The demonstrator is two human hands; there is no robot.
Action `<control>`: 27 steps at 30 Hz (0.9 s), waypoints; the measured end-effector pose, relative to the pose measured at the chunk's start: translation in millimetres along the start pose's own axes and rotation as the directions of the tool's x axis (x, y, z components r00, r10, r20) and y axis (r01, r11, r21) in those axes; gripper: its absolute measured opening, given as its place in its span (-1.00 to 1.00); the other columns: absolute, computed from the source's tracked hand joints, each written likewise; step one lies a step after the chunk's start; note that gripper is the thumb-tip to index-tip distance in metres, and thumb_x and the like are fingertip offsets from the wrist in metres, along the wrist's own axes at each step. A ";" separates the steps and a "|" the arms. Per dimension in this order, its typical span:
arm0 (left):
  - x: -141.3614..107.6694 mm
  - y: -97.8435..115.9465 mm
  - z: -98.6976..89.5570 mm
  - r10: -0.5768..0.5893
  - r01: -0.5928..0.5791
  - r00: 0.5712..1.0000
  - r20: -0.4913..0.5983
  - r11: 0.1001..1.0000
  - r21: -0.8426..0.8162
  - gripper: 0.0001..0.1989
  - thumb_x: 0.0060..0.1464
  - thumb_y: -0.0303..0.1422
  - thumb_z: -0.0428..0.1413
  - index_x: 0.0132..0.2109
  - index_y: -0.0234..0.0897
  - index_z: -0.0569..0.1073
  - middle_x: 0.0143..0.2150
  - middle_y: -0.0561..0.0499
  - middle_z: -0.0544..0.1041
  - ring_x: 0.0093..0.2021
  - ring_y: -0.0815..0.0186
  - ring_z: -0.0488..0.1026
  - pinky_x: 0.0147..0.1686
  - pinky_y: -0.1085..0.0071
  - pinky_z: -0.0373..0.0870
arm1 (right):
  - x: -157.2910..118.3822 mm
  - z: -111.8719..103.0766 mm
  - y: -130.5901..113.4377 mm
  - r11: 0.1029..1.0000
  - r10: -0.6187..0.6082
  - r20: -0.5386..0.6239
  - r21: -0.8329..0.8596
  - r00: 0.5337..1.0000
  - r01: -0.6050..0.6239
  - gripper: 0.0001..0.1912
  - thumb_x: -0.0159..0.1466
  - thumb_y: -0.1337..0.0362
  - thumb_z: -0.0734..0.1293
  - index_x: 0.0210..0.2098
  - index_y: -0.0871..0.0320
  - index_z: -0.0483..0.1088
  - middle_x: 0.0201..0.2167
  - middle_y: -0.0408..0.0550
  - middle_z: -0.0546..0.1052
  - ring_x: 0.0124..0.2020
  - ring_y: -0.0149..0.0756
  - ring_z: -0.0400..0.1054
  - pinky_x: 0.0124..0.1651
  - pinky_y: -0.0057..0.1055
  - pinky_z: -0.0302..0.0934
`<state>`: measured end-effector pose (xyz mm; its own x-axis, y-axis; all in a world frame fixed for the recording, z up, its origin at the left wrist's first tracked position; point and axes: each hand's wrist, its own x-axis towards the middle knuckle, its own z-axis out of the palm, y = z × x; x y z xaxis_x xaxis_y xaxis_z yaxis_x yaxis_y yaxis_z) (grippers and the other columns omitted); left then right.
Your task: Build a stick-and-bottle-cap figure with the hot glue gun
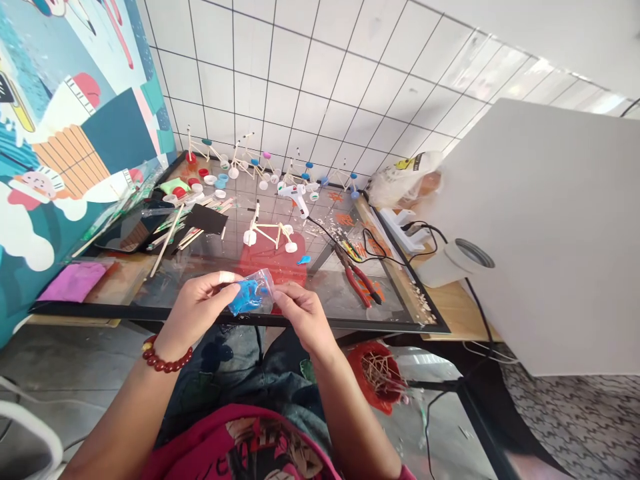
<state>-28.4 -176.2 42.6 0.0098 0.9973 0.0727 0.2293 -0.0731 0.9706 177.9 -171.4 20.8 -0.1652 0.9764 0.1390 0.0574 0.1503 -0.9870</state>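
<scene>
Head view: our left grip point(210, 299) pinched the blue-filled bag point(248, 297). Our right grip point(300, 310) pinched its clear edge point(265, 277), seemingly steadying it.

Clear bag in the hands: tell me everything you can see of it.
The clear bag looks like thin, crinkled plastic, with blue material filling mostly its left part. It is held up, seen against the near edge of the table. The left hand pinches the blue-filled side; the right hand pinches the clear end. Whether its mouth is open, I cannot tell.
</scene>
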 end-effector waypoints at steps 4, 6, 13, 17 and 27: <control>3.0 1.4 6.0 0.067 -0.068 0.998 0.009 0.990 0.121 -0.73 0.13 -0.16 0.17 -0.22 -0.26 0.64 -0.33 0.01 0.64 -0.38 0.29 0.52 -0.38 0.45 0.43 | -3.0 -6.3 -2.5 0.982 -0.071 0.001 -0.174 0.997 0.070 -0.71 0.31 0.14 0.33 -0.38 0.14 0.64 -0.51 -0.13 0.44 -0.41 -0.38 0.27 -0.30 -0.44 0.16; 2.2 0.2 15.1 0.183 -0.158 0.976 -0.118 0.968 0.193 -0.74 0.13 -0.18 0.18 -0.18 -0.26 0.62 -0.26 -0.02 0.65 -0.29 0.25 0.55 -0.29 0.41 0.48 | -3.9 -7.0 -2.5 0.980 -0.070 -0.050 -0.187 0.996 0.060 -0.74 0.29 0.16 0.35 -0.38 0.14 0.64 -0.52 -0.12 0.47 -0.42 -0.38 0.28 -0.31 -0.44 0.17; -16.5 2.9 53.4 0.234 -0.220 0.960 -0.153 0.970 0.104 -0.80 0.15 -0.24 0.20 -0.36 -0.26 0.53 -0.42 0.04 0.54 -0.44 0.37 0.46 -0.39 0.49 0.42 | -9.6 0.7 -2.7 0.953 -0.193 -0.222 -0.273 0.956 0.129 -0.84 0.22 0.30 0.42 -0.47 0.15 0.59 -0.58 -0.20 0.39 -0.51 -0.45 0.24 -0.39 -0.49 0.16; -16.7 -2.2 58.0 0.044 -0.049 0.996 -0.076 0.996 -0.071 -0.76 0.10 -0.17 0.22 -0.36 -0.27 0.53 -0.42 0.02 0.57 -0.42 0.35 0.49 -0.39 0.49 0.44 | -16.4 8.0 -2.1 0.898 -0.329 -0.217 -0.374 0.919 0.233 -0.85 0.23 0.36 0.41 -0.47 0.16 0.57 -0.57 -0.21 0.36 -0.54 -0.48 0.22 -0.45 -0.53 0.14; -16.8 -14.4 46.6 -0.197 0.181 0.979 -0.057 0.962 -0.204 -0.77 -0.03 -0.18 0.27 -0.36 -0.28 0.62 -0.47 0.03 0.60 -0.48 0.33 0.50 -0.49 0.52 0.45 | -26.4 16.2 6.0 0.777 -0.433 -0.088 -0.540 0.897 0.322 -0.93 0.28 0.30 0.43 -0.28 0.13 0.60 -0.41 -0.10 0.50 -0.46 -0.44 0.38 -0.38 -0.53 0.28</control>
<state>13.4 -191.6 16.8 -0.0906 0.9902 -0.1066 0.0239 0.1091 0.9937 166.6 -198.7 9.9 -0.0863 0.8247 0.5590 0.5234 0.5149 -0.6789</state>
